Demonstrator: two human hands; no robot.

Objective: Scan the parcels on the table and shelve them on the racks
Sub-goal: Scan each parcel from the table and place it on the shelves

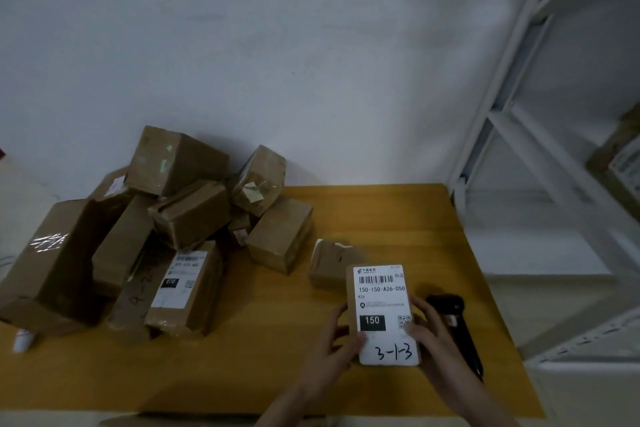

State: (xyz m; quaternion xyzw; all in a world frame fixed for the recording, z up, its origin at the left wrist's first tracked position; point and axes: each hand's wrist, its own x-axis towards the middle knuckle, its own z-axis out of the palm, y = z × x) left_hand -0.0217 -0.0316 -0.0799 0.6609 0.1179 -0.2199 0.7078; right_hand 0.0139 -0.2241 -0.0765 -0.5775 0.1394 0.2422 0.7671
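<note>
At the lower right of the frame my left hand and right hand gripped the labelled parcel by its sides, so I judged the next step was taking the scanner beside it.

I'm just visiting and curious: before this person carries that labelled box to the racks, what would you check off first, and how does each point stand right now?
1. Grip: the left hand and right hand both hold the labelled parcel at its sides: ok.
2. Label readable: barcode and handwritten "3-1-3" face up, uncovered: ok.
3. Already scanned: cannot tell; the black scanner lies on the wooden table, unheld.
4. Path to the white rack on the right: nothing visible between it and the parcel: ok.
5. Slot 3-1-3 free: cannot tell, shelf markings not visible.
6. Parcel pile stable: not ok; boxes lean on each other.
</note>
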